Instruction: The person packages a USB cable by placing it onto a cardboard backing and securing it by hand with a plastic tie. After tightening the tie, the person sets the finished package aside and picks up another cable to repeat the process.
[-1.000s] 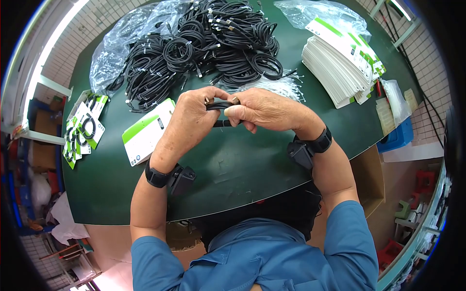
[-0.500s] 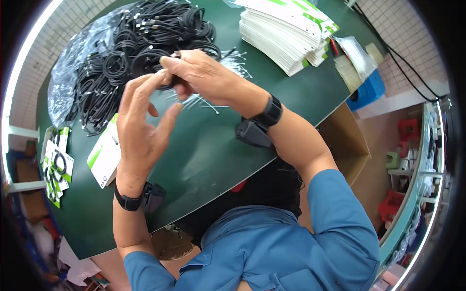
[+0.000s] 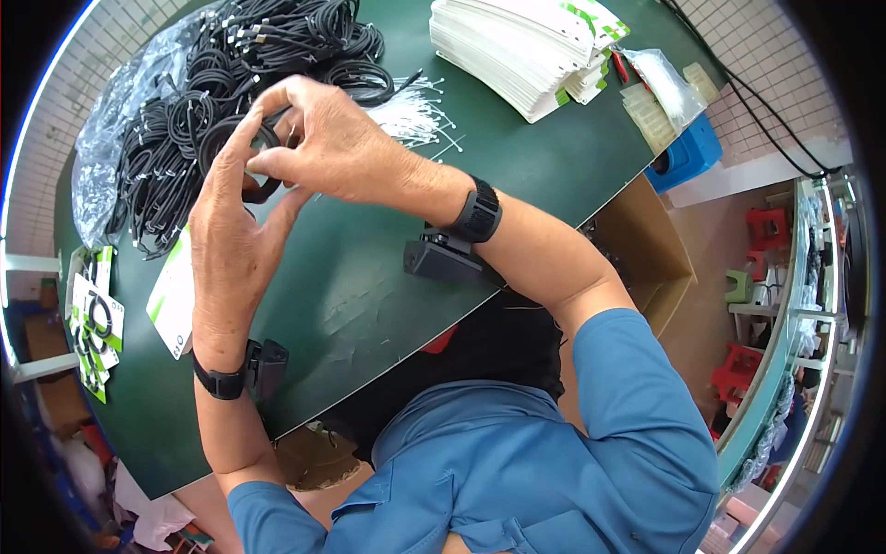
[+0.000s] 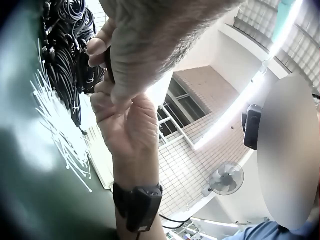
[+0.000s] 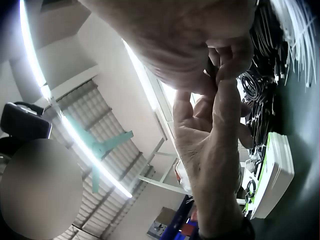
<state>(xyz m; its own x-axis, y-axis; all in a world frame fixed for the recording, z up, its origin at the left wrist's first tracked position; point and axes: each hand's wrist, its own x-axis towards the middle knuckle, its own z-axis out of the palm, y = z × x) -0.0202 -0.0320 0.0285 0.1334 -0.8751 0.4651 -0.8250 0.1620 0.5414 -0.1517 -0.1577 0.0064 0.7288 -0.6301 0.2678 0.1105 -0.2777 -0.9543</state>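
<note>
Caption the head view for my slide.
Left hand and right hand hold a black cable near heaped cables, white ties and stacked cards.

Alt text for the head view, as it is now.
A person's left hand and right hand hold a mostly hidden black cable above a green table. Beyond lie a heap of black cables, white zip ties and a stack of white-and-green cards.

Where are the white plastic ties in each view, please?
Head: white plastic ties at upper centre, above the right hand's wrist.
Left wrist: left side, on the green table.
Right wrist: upper right corner.
Shared landmark: the heap of black cables, beside them each time.
</note>
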